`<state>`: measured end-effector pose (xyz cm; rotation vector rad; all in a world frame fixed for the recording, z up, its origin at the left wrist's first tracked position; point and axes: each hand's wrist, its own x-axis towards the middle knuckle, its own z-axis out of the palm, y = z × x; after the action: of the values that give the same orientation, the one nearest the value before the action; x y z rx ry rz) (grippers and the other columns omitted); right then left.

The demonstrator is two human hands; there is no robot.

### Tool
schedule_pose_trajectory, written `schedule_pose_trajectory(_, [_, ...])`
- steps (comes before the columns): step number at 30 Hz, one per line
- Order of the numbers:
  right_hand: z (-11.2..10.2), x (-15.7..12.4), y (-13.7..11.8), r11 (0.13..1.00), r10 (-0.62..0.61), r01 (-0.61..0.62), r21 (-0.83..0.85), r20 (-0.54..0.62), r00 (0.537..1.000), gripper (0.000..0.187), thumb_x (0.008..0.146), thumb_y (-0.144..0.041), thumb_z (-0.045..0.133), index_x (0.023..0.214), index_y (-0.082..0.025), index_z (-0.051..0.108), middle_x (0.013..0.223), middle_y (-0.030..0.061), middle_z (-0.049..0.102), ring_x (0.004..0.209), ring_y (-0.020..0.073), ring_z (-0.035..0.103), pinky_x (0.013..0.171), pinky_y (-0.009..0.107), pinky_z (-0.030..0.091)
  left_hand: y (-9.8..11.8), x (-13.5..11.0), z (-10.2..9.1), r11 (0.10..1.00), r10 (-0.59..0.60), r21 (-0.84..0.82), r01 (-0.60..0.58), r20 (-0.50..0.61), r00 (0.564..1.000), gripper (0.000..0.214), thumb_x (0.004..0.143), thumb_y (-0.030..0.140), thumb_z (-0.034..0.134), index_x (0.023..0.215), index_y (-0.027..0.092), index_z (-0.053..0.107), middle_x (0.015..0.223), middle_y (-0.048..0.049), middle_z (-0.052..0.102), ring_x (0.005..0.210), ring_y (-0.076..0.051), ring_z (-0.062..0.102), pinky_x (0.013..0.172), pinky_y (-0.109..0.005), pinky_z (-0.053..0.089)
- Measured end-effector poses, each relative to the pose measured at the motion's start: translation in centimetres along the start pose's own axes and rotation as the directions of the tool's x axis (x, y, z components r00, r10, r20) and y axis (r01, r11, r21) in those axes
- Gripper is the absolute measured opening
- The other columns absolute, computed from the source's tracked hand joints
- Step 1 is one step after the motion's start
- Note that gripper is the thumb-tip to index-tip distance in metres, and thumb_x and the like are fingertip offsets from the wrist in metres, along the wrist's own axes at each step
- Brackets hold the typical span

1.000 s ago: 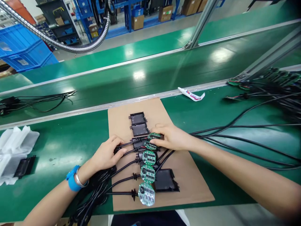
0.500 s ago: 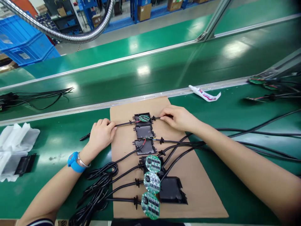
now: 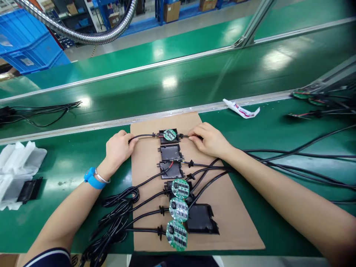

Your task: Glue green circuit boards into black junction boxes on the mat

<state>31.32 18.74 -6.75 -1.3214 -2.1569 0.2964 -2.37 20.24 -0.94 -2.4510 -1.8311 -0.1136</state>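
Note:
My left hand (image 3: 119, 147) is closed on the black cable (image 3: 144, 135) at the far end of the cardboard sheet (image 3: 233, 222). Opposite it, my right hand (image 3: 208, 139) pinches the cable on the other side. Between them a round green circuit board (image 3: 170, 134) lies over a small black plastic case (image 3: 164, 141). Nearer me are more open black cases (image 3: 170, 152), one with a red wire showing. Three more round boards (image 3: 178, 210) with cables and black grommets (image 3: 162, 210) lie in a column, overlapping a black case part (image 3: 202, 219).
Coiled black cables (image 3: 114, 218) lie left of the cardboard, others (image 3: 300, 154) run off right beneath my forearm. White wrapping (image 3: 19, 159) sits at the left, a crumpled tube (image 3: 241, 109) behind right. A metal rail (image 3: 111, 129) borders the green belt (image 3: 133, 92). A metal hose (image 3: 97, 38) hangs above.
The round board between my hands has turned from tilted to facing up more fully. My left hand has shifted slightly back, and the black cable end beside it no longer shows.

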Motion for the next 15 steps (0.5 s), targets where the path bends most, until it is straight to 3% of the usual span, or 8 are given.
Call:
schedule_pose_trajectory(3, [-0.3,0.0,-0.1,1.0,0.007,-0.007,0.005,0.004,1.0,0.012,0.088,-0.027,0.051,0.083,-0.022,0.061,0.086,0.0091,0.066,0.087,0.0261,0.056,0.085,0.043,0.047,0.0,-0.2,-0.8,0.992,0.056,0.111,-0.065,0.087,0.995,0.033,0.098,0.044,0.049,0.099,0.019,0.071,0.094,-0.0104,0.065,0.085,-0.026,0.062,0.068,-0.034,0.044])
schedule_pose_trajectory(6, [-1.2,-0.6,-1.4,1.0,0.028,-0.028,0.009,-0.043,0.999,0.014,0.088,-0.034,0.053,0.083,-0.023,0.061,0.084,0.0093,0.063,0.086,0.0263,0.055,0.083,0.042,0.046,0.0,-1.5,-1.7,0.982,0.144,0.117,-0.148,0.038,0.989,0.039,0.094,0.05,0.056,0.112,0.018,0.067,0.111,-0.0153,0.064,0.1,-0.032,0.059,0.082,-0.041,0.046])
schedule_pose_trajectory(8, [-2.0,-1.3,-3.0,0.998,0.027,-0.026,0.051,-0.016,1.0,0.02,0.09,-0.038,0.053,0.083,-0.022,0.062,0.084,0.0092,0.063,0.087,0.0254,0.055,0.083,0.041,0.045,0.3,-3.2,-2.3,0.979,0.204,0.003,-0.204,-0.007,0.979,0.041,0.093,0.049,0.056,0.118,0.017,0.063,0.118,-0.0162,0.062,0.107,-0.032,0.057,0.089,-0.044,0.046])
schedule_pose_trajectory(10, [-2.5,-2.1,-4.6,0.993,-0.019,0.001,0.121,0.144,0.989,0.025,0.092,-0.043,0.053,0.086,-0.021,0.064,0.087,0.0086,0.064,0.089,0.0247,0.056,0.084,0.04,0.044,0.9,-5.1,-2.7,0.934,0.316,-0.21,-0.29,0.106,0.943,0.036,0.093,0.048,0.057,0.112,0.017,0.063,0.109,-0.0124,0.065,0.101,-0.028,0.059,0.088,-0.041,0.047])
schedule_pose_trajectory(13, [-2.8,-2.9,-6.1,0.982,-0.09,0.02,0.186,0.375,0.923,0.023,0.09,-0.041,0.055,0.088,-0.02,0.064,0.089,0.0085,0.066,0.089,0.0243,0.058,0.083,0.039,0.044,2.0,-7.5,-2.9,0.823,0.498,-0.463,-0.328,0.311,0.81,0.024,0.089,0.043,0.061,0.088,0.02,0.062,0.087,-0.0047,0.065,0.083,-0.021,0.061,0.076,-0.033,0.047])
schedule_pose_trajectory(15, [-2.7,-3.2,-6.3,0.978,-0.082,0.005,0.209,0.363,0.928,0.017,0.091,-0.034,0.053,0.088,-0.02,0.062,0.088,0.0082,0.066,0.085,0.0227,0.059,0.079,0.037,0.045,2.2,-8.0,-3.2,0.814,0.479,-0.518,-0.262,0.345,0.807,0.021,0.092,0.036,0.056,0.078,0.02,0.057,0.078,-0.0023,0.062,0.074,-0.018,0.058,0.069,-0.03,0.045])
